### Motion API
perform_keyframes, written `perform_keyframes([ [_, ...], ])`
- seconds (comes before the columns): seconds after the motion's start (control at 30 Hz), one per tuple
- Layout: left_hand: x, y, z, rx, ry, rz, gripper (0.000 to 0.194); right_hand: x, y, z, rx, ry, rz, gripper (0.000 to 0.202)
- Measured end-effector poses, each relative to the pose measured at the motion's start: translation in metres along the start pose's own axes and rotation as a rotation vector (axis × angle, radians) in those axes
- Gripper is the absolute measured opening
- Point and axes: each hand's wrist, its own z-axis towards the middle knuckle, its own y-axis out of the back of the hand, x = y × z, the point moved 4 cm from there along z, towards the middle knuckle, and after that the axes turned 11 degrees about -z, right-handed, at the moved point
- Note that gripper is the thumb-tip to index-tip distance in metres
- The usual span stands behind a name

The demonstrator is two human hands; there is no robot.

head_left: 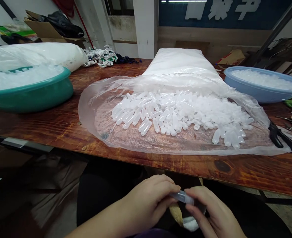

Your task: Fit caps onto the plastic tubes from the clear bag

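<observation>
Shows wooden table [73, 132] beyond the fingers, plastic bag [180, 61] and piled translucent pieces [146, 114] on it, then left hand [153, 198] and right hand [214, 210], fingers pinched on opposite ends of small translucent tube [182, 197], between the fingertips.

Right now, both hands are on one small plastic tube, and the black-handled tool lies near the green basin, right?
No: in the head view, the black-handled tool lies near the blue basin, not the green basin. The left hand and right hand are indeed on one small plastic tube.
</observation>
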Motion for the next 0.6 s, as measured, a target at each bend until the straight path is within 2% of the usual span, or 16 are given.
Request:
perform_keyframes([
  [0.07,-0.002,-0.003,0.000,-0.009,-0.068,0.088,0.021,-0.004,-0.011,-0.003,0.016,-0.113,0.045,0.014],
  [0.17,-0.002,-0.009,-0.001,0.008,-0.139,0.277,0.027,-0.019,-0.031,-0.013,0.028,-0.407,0.131,0.036],
  [0.23,-0.001,-0.011,-0.002,0.036,-0.131,0.294,0.027,-0.025,-0.038,-0.019,0.005,-0.504,0.136,0.042],
  [0.3,0.001,-0.010,-0.001,0.033,-0.053,0.161,0.023,-0.025,-0.035,-0.019,-0.016,-0.454,0.088,0.042],
  [0.43,0.006,-0.010,0.001,-0.004,0.237,-0.226,0.012,-0.006,-0.017,-0.007,-0.130,-0.022,-0.140,0.038],
  [0.47,0.007,-0.012,0.000,-0.012,0.282,-0.271,0.012,-0.003,-0.014,-0.003,-0.146,0.033,-0.178,0.040],
  [0.5,0.008,-0.013,0.000,-0.023,0.304,-0.293,0.012,-0.002,-0.012,0.000,-0.138,0.040,-0.202,0.042],
  [0.6,0.015,-0.017,0.000,-0.064,0.346,-0.276,0.013,-0.004,-0.007,0.007,0.003,0.000,-0.285,0.047],
])
